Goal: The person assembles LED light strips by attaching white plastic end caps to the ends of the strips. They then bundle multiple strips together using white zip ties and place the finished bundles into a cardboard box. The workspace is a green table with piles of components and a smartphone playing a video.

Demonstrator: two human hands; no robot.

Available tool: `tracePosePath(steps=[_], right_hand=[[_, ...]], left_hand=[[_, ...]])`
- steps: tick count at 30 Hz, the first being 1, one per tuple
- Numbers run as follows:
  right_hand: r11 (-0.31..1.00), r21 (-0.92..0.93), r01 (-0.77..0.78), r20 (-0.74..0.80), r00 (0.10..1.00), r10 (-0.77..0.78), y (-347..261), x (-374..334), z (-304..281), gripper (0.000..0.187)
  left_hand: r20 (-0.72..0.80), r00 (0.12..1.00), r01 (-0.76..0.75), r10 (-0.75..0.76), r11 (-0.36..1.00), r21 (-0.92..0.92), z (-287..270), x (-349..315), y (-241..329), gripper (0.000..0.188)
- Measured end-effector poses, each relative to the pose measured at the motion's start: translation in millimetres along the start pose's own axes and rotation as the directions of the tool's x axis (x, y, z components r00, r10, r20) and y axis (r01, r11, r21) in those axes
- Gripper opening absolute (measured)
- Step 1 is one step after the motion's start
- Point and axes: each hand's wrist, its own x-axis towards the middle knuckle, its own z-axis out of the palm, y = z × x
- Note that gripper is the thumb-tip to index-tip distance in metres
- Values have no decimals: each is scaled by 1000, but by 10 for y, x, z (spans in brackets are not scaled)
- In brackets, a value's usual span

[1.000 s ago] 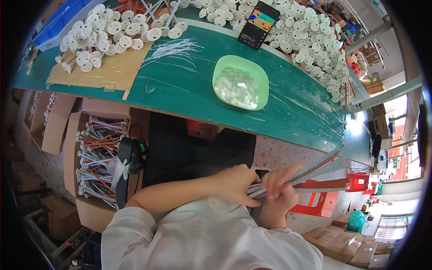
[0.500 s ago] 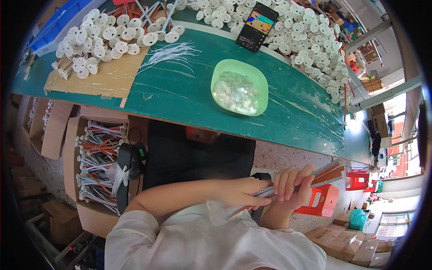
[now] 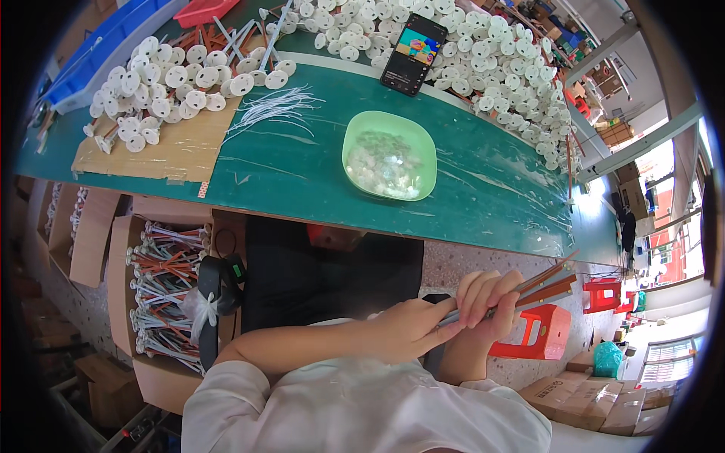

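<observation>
Over my lap, to the right, my right hand [image 3: 487,306] is closed around a bundle of thin brown and grey rods [image 3: 550,285]. The rod ends fan out past its far side, pointing up and right. My left hand [image 3: 414,328] grips the same bundle lower down, right beside the other hand. The lower end of the bundle is hidden behind my left hand and forearm. On the green table [image 3: 279,177] stands a light green bowl [image 3: 350,162] holding small clear or whitish pieces, too small to name.
White discs on rods lie heaped at the back [image 3: 498,72] and on cardboard [image 3: 151,155] at left. White ties [image 3: 276,112] and a phone [image 3: 414,53] rest between them. An open carton [image 3: 119,279] of bundled rods stands lower left. A red stool [image 3: 555,332] is at right.
My left hand has come up slightly and closer against my right hand. The blurred white disc below it has gone from sight. The whole view has shifted a little.
</observation>
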Motion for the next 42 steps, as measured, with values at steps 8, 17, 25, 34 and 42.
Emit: tracePosePath(steps=[8, 17, 25, 34, 42], right_hand=[[993, 101, -65, 244, 969, 38, 7, 134, 179, 27], [994, 50, -100, 372, 925, 74, 183, 350, 344, 28], [794, -328, -511, 307, 738, 601, 280, 787, 604, 57], [447, -755, 479, 650, 633, 420, 1495, 2097, 1046, 17], [162, -825, 542, 488, 536, 689, 2110, 2160, 1425, 15]], left_hand=[[-46, 949, -306, 313, 869, -389, 20, -52, -214, 43], [-156, 955, -284, 253, 932, -224, -70, -242, -239, 35], [-353, 932, -208, 74, 910, -358, -466, -534, -174, 42], [-922, 344, -735, 179, 662, -146, -1327, -1413, -191, 42], [-948, 236, -658, 213, 753, 5, -1466, -1674, -194, 39]])
